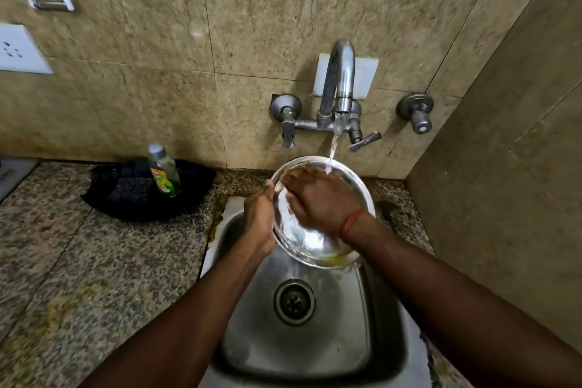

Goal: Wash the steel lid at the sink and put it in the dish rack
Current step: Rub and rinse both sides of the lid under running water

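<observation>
Both forearms reach over the sink [371, 356]. Left hand [259, 217] pinches the steel lid [310, 239] by its rim, tilted under the tap [341, 79] stream; right hand [318, 198] lies flat, rubbing its face. Thin, stiff, light, likely slippery when wet, so the rim seems the safest hold.

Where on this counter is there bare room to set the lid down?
Bare granite counter lies between the black tray and the sink rim. The tray is crowded: soap bottle, scrubber. The strip right of the sink is narrow.
</observation>
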